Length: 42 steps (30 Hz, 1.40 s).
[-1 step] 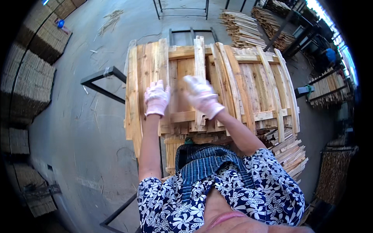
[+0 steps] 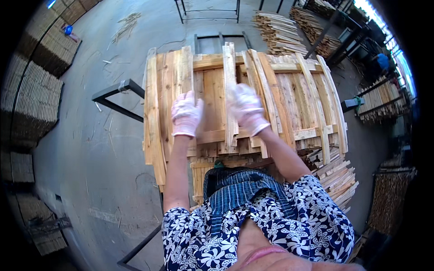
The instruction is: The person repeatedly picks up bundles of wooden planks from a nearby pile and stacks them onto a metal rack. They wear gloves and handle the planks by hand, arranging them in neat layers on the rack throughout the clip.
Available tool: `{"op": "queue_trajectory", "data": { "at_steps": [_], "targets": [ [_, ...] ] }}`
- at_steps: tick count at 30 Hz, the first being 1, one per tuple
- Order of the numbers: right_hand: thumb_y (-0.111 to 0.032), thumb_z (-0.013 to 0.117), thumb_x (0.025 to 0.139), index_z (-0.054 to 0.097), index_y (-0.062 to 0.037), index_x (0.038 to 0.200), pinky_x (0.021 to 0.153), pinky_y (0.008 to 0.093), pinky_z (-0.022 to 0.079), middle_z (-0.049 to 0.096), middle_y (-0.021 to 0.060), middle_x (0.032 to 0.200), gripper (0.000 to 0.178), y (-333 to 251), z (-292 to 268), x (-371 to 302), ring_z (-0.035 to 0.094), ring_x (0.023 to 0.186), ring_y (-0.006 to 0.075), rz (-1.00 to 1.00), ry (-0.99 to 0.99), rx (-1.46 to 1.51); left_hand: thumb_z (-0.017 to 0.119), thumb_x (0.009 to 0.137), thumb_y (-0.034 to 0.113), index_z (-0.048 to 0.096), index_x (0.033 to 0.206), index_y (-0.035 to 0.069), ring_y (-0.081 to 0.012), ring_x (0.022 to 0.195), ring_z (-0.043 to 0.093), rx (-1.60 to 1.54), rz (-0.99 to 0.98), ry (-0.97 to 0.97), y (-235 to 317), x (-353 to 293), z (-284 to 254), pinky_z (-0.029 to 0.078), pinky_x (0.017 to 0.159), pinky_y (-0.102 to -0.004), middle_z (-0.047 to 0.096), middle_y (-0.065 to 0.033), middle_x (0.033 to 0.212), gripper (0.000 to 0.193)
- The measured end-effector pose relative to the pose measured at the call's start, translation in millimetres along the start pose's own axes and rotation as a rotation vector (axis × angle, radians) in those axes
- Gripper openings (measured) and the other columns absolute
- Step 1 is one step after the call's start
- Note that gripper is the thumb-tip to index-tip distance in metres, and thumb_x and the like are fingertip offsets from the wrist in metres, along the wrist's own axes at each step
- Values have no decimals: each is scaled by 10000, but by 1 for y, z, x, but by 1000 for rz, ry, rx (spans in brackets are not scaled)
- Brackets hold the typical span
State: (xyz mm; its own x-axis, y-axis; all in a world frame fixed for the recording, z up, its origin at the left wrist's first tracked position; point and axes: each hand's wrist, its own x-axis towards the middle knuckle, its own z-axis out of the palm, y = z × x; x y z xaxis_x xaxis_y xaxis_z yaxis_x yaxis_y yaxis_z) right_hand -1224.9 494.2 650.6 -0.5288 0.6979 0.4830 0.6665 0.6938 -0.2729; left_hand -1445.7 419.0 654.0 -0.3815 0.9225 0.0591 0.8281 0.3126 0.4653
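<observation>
My left hand point(image 2: 185, 114), in a pale work glove, lies over the inner edge of the wooden boards point(image 2: 168, 81) at the left of the stack. Its fingers reach forward and its thumb stands apart on the right, so it looks open. My right hand point(image 2: 246, 107), gloved alike, is just right of a narrow upright slat point(image 2: 229, 72). Motion smears its fingers, and whether it grips a slat cannot be made out. Between the hands, recessed boards point(image 2: 213, 99) show, with a crosspiece point(image 2: 210, 62) behind and another crosspiece point(image 2: 211, 136) in front.
More loose slats point(image 2: 312, 104) lie on the right of the stack. A black metal frame point(image 2: 120, 90) juts out on the left. Wood piles point(image 2: 278, 34) stand at the back right, and tall bundled stacks point(image 2: 36, 99) line the left. Slats point(image 2: 337, 178) lie beside me, lower right.
My right hand has moved to the right, across the narrow slat. My left hand has shifted slightly right, its thumb now farther out. The stack sits slightly farther left in view.
</observation>
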Motion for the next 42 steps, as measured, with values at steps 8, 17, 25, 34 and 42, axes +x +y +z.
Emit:
{"op": "queue_trajectory", "data": {
  "at_steps": [8,17,25,34,42],
  "targets": [
    [-440,626,983,460,-197,1512,980,527,495,536,309,1350,606,169,-28,-69,598,1155,474,635,-239,-113,649,919,352,235,1625,216,-431,1199,606,-16,-72,-315,130,38,86,531,946,-540,505,-253,1367,830],
    [-379,612,968,395,-191,1547,1028,507,487,559,258,1339,647,119,-25,-21,597,1218,440,619,-254,66,630,899,352,242,1614,247,-482,1048,663,-91,-71,-214,74,2,64,564,892,-534,509,-333,1329,821],
    [-365,643,933,319,-255,1577,950,535,523,548,260,1284,730,77,-38,15,627,1159,425,681,-502,-253,676,890,388,350,1580,187,-497,1456,326,503,107,30,80,1,75,281,1161,-658,358,-301,1553,789],
    [-289,675,887,173,-240,1640,1042,530,483,385,304,1471,906,72,-24,10,564,1270,476,750,-518,27,609,922,424,315,1589,118,-441,1531,235,365,-85,70,38,34,59,151,1210,-673,277,-233,1644,791],
    [-255,620,891,202,-249,1632,897,509,543,480,256,1296,850,12,24,40,651,1073,429,666,-508,285,561,968,452,505,1464,66,-414,1496,319,100,-60,104,10,40,79,169,1212,-643,409,-232,1567,631]
  ]
}}
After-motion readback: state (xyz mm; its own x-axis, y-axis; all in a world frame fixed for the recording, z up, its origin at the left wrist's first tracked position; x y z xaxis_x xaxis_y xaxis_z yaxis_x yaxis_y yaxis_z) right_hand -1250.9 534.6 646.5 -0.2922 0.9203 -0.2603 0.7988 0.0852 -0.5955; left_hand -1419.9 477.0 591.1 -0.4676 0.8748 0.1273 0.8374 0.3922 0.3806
